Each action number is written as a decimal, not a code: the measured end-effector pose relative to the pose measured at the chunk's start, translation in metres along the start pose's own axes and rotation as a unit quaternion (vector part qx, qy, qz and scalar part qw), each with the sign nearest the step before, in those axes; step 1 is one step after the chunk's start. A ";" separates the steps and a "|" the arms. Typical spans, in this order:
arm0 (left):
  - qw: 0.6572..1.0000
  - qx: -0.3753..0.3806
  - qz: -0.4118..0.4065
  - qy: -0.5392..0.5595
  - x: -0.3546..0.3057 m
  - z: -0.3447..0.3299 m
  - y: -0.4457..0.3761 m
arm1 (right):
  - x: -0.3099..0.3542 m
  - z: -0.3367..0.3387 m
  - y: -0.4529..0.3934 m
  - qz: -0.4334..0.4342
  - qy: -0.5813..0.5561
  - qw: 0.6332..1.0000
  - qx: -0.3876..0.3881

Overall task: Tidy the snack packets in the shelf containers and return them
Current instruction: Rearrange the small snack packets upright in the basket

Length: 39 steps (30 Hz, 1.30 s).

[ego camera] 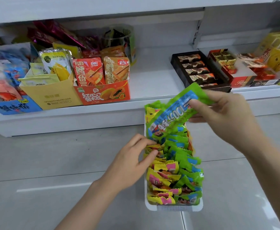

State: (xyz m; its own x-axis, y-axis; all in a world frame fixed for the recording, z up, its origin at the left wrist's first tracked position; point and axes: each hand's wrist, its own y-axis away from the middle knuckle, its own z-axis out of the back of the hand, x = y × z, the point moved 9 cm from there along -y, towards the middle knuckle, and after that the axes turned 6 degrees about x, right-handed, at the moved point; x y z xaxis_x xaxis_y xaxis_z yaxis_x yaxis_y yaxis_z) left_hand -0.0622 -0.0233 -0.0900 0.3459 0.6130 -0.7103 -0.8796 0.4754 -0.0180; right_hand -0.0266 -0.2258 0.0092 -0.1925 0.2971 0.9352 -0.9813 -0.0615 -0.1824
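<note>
I am pinching a green packet in my right hand, holding it tilted just above the far end of the white tray, while my left hand is lying with relaxed fingers touching the yellow packets along the tray's left side. The tray is sitting on the grey floor below the shelf, with green packets filling its right row. On the shelf, an orange box is standing left of the gap and a black box right of it.
</note>
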 end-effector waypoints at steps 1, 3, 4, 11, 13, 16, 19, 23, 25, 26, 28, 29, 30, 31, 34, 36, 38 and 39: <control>1.000 0.003 0.002 0.003 0.001 -0.001 0.002 | -0.004 -0.007 0.000 -0.012 0.019 1.000 0.014; 1.000 0.005 0.001 0.004 0.003 -0.001 0.003 | -0.012 -0.018 0.000 -0.025 0.102 0.994 0.032; 1.000 0.005 -0.002 0.003 0.003 -0.001 0.003 | -0.013 -0.024 0.000 -0.017 0.167 0.985 0.037; 1.000 0.003 0.000 0.015 0.003 -0.002 0.003 | -0.031 -0.091 -0.009 0.005 0.384 0.911 0.150; 1.000 0.004 -0.001 0.013 0.003 -0.003 0.003 | -0.030 -0.087 -0.014 -0.005 0.387 0.912 0.134; 1.000 0.000 -0.001 0.012 0.005 -0.003 0.002 | -0.026 -0.077 -0.016 -0.004 0.370 0.925 0.088; 1.000 -0.004 -0.003 0.012 0.004 -0.003 0.001 | -0.034 -0.091 -0.014 -0.021 0.419 0.897 0.140; 1.000 -0.013 -0.007 0.012 0.005 -0.003 0.000 | -0.042 -0.111 -0.012 -0.031 0.458 0.863 0.211; 1.000 -0.028 -0.008 -0.007 0.007 -0.001 0.002 | -0.045 -0.104 -0.014 -0.042 0.445 0.866 0.224; 0.999 -0.034 -0.012 -0.020 0.007 0.000 0.002 | -0.047 -0.100 -0.015 -0.050 0.432 0.871 0.230; 0.999 -0.030 -0.022 -0.022 0.007 -0.001 0.001 | -0.048 -0.094 -0.015 -0.053 0.427 0.873 0.229; 0.999 -0.021 -0.024 -0.011 0.007 -0.002 0.000 | -0.047 -0.095 -0.014 -0.047 0.442 0.867 0.225; 1.000 -0.014 -0.023 0.001 0.007 -0.004 -0.001 | -0.046 -0.100 -0.014 -0.036 0.462 0.857 0.224; 1.000 -0.012 -0.020 0.011 0.007 -0.004 -0.001 | -0.045 -0.105 -0.013 -0.023 0.482 0.847 0.225; 1.000 -0.003 -0.012 0.024 0.008 -0.006 -0.002 | -0.042 -0.108 -0.014 -0.016 0.486 0.844 0.225; 1.000 0.002 -0.012 0.022 0.009 -0.006 -0.002 | -0.039 -0.091 -0.018 -0.048 0.395 0.895 0.202; 1.000 0.002 -0.016 0.017 0.008 -0.004 -0.003 | -0.031 -0.069 -0.024 -0.048 0.320 0.936 0.142; 1.000 0.003 -0.017 0.016 0.008 -0.004 -0.003 | -0.028 -0.063 -0.027 -0.039 0.317 0.940 0.122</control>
State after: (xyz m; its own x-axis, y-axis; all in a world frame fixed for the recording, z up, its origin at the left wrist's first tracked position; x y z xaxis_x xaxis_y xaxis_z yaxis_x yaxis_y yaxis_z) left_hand -0.0577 -0.0224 -0.0979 0.3648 0.5765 -0.7311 -0.8657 0.4991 -0.0385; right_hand 0.0049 -0.1727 -0.0309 -0.1593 0.8129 0.5602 -0.9774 -0.2096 0.0262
